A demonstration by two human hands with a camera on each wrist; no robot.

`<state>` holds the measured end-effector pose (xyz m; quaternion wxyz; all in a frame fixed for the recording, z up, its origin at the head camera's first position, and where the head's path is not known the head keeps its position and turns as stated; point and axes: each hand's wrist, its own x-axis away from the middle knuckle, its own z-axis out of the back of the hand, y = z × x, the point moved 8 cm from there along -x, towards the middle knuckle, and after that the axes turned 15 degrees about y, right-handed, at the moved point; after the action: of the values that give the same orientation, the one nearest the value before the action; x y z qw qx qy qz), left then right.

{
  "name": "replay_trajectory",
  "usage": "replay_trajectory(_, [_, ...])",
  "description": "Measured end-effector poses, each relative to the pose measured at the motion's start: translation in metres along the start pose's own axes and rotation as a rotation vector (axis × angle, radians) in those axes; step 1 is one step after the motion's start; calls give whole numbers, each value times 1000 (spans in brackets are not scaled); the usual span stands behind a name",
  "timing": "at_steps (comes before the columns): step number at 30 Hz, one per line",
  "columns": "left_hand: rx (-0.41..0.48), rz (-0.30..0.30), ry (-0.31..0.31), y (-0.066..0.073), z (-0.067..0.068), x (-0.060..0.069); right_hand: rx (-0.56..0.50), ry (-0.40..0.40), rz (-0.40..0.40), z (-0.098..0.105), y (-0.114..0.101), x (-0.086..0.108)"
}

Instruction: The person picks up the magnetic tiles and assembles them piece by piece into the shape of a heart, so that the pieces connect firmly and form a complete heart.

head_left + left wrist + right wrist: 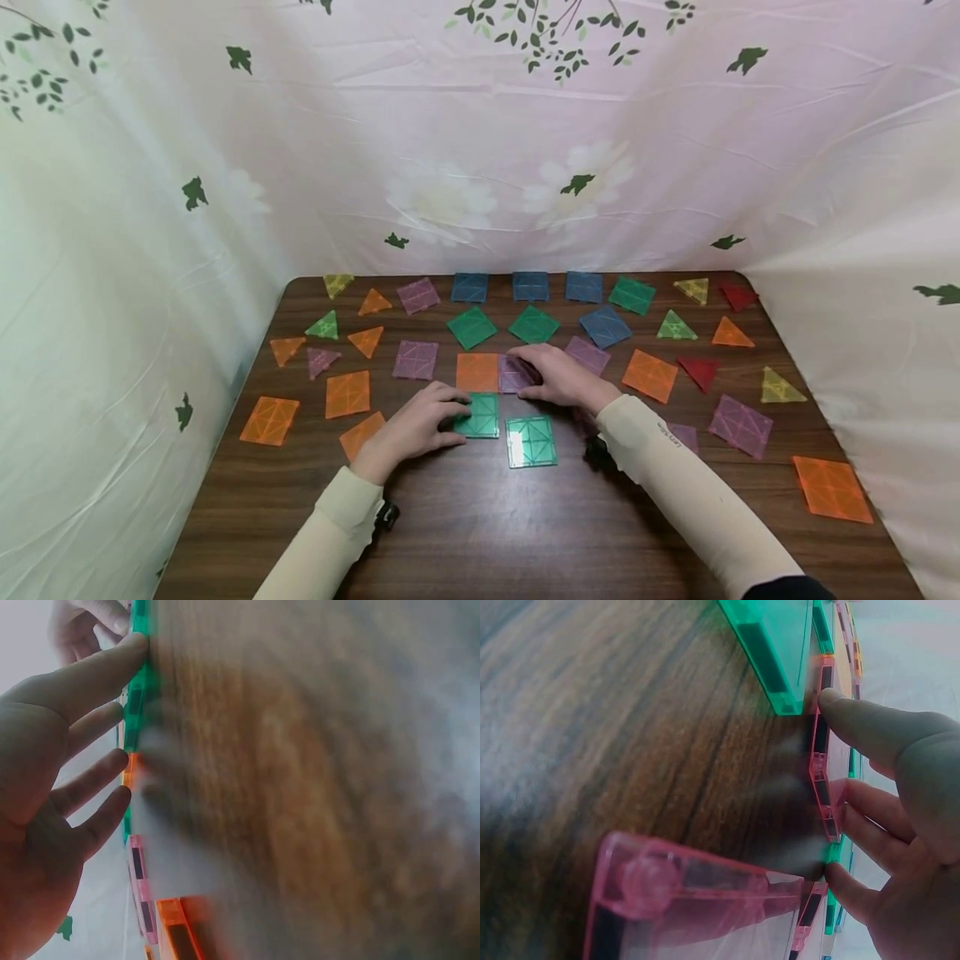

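Note:
My left hand [423,421] holds the left side of a green see-through square tile [483,417], thumb at its near corner and fingers at its far side. This tile lies against an orange square tile [477,372] behind it. To the right, my right hand [558,375] grips a purple square tile [513,375], which sits beside the orange one. In the right wrist view the thumb [836,701] touches the purple tile's near edge [822,735]. Another green square tile [531,442] lies loose, nearer and between the hands.
Several blue square tiles [530,286] line the table's back edge. Orange tiles [347,394] and small triangles [322,325] lie on the left. A red triangle [700,372], purple squares [741,427] and an orange square [832,489] lie on the right. A patterned cloth [495,150] hangs behind.

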<state>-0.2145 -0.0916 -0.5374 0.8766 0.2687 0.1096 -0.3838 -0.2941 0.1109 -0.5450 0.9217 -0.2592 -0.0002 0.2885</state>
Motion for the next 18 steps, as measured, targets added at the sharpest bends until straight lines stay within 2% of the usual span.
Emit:
replay_trajectory(4, [-23, 29, -14, -1, -1, -3, 0, -7, -3, 0, -1, 2])
replay_trajectory(10, [-22, 73, 47, -6, 1, -21, -5, 4, -7, 2, 0, 3])
replay_trajectory(15, [41, 172, 35, -16, -6, -24, 3, 23, 4, 5, -3, 7])
replay_trajectory(18, [78, 220, 36, -21, -8, -24, -6, 62, 12, 11, -7, 14])
